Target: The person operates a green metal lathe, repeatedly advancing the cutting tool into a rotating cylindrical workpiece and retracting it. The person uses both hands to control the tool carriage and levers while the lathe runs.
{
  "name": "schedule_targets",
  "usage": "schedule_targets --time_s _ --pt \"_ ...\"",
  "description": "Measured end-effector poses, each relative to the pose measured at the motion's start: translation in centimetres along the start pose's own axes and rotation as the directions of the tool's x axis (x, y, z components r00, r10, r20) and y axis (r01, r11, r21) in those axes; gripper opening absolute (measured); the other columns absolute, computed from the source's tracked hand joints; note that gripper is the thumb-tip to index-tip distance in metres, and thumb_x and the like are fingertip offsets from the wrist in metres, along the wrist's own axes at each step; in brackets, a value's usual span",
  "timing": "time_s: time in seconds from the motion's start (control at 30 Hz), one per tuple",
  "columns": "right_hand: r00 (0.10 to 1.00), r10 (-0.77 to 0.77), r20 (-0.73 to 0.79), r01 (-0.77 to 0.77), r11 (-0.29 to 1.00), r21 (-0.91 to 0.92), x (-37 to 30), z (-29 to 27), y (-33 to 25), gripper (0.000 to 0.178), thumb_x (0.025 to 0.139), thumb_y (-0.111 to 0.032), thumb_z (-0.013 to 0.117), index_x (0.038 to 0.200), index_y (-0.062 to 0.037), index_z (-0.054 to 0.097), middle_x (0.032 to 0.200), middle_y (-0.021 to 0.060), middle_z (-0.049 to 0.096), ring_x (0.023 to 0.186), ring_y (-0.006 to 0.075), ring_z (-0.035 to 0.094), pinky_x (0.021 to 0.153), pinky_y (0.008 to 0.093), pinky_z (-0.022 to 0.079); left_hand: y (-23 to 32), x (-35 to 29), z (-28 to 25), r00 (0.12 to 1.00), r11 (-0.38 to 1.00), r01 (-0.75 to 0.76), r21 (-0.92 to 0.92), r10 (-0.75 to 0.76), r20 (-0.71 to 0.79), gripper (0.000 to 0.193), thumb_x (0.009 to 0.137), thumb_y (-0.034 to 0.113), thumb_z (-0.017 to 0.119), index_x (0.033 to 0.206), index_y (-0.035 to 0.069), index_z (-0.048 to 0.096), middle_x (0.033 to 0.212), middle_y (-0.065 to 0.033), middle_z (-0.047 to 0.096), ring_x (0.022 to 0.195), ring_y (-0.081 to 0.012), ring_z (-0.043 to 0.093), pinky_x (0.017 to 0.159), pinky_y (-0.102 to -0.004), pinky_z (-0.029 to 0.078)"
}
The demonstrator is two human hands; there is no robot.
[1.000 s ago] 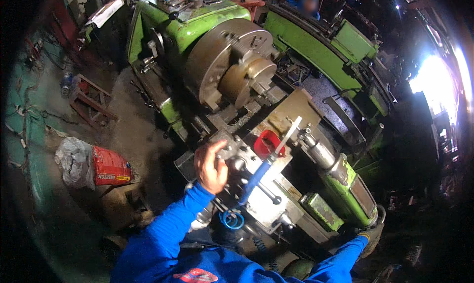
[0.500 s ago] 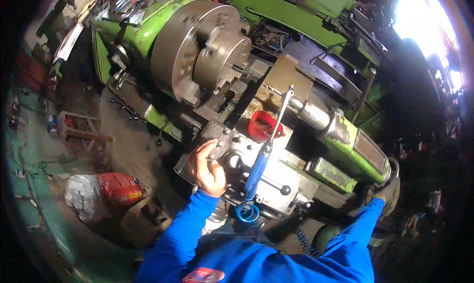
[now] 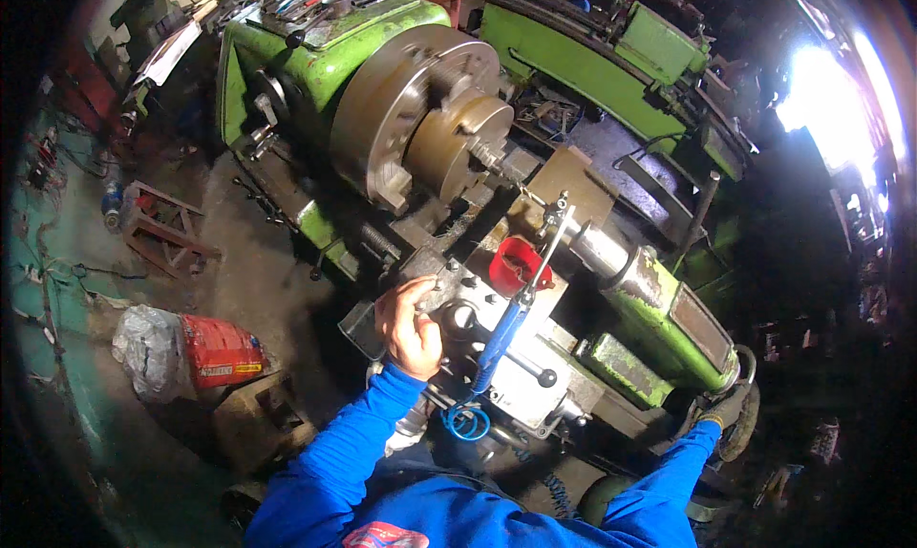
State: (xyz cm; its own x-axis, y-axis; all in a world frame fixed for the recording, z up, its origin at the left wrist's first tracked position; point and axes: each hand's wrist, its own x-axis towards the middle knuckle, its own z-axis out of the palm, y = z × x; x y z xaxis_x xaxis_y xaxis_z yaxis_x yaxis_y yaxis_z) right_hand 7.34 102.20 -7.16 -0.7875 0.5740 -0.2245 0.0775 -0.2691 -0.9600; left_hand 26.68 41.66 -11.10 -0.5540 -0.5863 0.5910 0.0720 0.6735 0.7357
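My bare left hand (image 3: 411, 330) rests at the left corner of the tool post (image 3: 449, 282), thumb apart from the bent fingers, holding nothing I can see. At the lower right, my gloved right hand (image 3: 723, 410) grips the tailstock handwheel (image 3: 749, 424). The green tailstock (image 3: 669, 309) carries a steel quill (image 3: 599, 252) with a drill bit (image 3: 521, 188) pointing at a round workpiece (image 3: 441, 156) in the large chuck (image 3: 377, 113). Whether the drill touches the workpiece I cannot tell. A blue air blow gun (image 3: 501, 345) lies across the carriage beside a red cup (image 3: 511, 273).
A lever with a black knob (image 3: 546, 378) sticks out of the carriage. Blue coiled hose (image 3: 466, 421) hangs at its front edge. Hand tools (image 3: 320, 1) lie on the headstock. On the floor at left are a red bag (image 3: 222, 350) and a metal stand (image 3: 167, 228). Another green machine (image 3: 573, 42) stands behind.
The view has shifted, so the lathe appears lower and further right. My right hand has moved somewhat lower on the handwheel; my left hand stays at the tool post. The chuck looks less blurred.
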Motion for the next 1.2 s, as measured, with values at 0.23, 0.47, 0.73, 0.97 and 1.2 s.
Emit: schedule_targets --time_s 0.23,0.47,0.73,0.97,1.2 --pt "0.983 -0.044 -0.179 0.045 0.999 0.007 -3.4 0.6 0.2 0.074 0.092 -0.053 0.076 0.142 -0.0011 0.061 0.137 0.0094 0.068 0.114 0.0238 0.068 0.088 0.0371 0.059 -1.0 0.0 1.1 0.999 0.995 0.034 -0.093 -0.035 -0.007 0.051 0.075 0.002 0.052 0.122 0.001 0.069 0.119 -0.0168 0.074 0.108 -0.0369 0.071 0.099 -0.0457 0.053" --pt "0.973 -0.004 -0.23 -0.018 0.996 -0.092 -3.7 1.8 0.3 0.083 0.086 -0.062 0.078 0.143 -0.0035 0.062 0.136 0.0075 0.067 0.109 0.0249 0.067 0.084 0.0375 0.055 -1.5 -0.3 1.0 0.999 0.989 0.048 -0.143 -0.05 -0.011 0.051 0.076 0.002 0.05 0.123 -0.001 0.068 0.119 -0.0185 0.073 0.109 -0.0367 0.071 0.1 -0.0436 0.056" --pt "0.972 0.017 -0.235 -0.035 0.997 -0.074 -2.5 0.6 0.5 0.077 0.094 -0.059 0.07 0.148 -0.0047 0.058 0.14 0.0068 0.066 0.123 0.0274 0.062 0.096 0.0436 0.052 -1.2 -0.6 1.0 0.999 0.986 0.047 -0.162 -0.049 -0.007 0.051 0.074 0.0 0.05 0.122 -0.002 0.068 0.119 -0.0202 0.074 0.11 -0.0389 0.072 0.1 -0.0454 0.057" --pt "0.982 0.075 -0.174 -0.093 0.99 -0.102 -0.5 -0.6 0.7 0.067 0.096 -0.055 0.069 0.145 -0.0089 0.061 0.138 0.0078 0.067 0.117 0.0272 0.065 0.092 0.041 0.055 -0.9 0.0 1.1 0.999 0.988 0.041 -0.152 -0.042 -0.002 0.05 0.074 -0.001 0.05 0.121 -0.003 0.067 0.119 -0.0208 0.073 0.11 -0.039 0.072 0.099 -0.0453 0.057" --pt "0.995 0.039 -0.094 -0.042 0.999 -0.023 -1.6 1.8 0.5 0.066 0.098 -0.052 0.067 0.145 -0.0056 0.062 0.141 0.0083 0.067 0.121 0.0248 0.066 0.093 0.0385 0.057 -0.8 0.2 1.0 1.0 0.99 0.028 -0.137 -0.028 -0.002 0.049 0.075 0.0 0.05 0.121 -0.004 0.067 0.118 -0.0204 0.073 0.109 -0.0392 0.072 0.099 -0.0453 0.057"
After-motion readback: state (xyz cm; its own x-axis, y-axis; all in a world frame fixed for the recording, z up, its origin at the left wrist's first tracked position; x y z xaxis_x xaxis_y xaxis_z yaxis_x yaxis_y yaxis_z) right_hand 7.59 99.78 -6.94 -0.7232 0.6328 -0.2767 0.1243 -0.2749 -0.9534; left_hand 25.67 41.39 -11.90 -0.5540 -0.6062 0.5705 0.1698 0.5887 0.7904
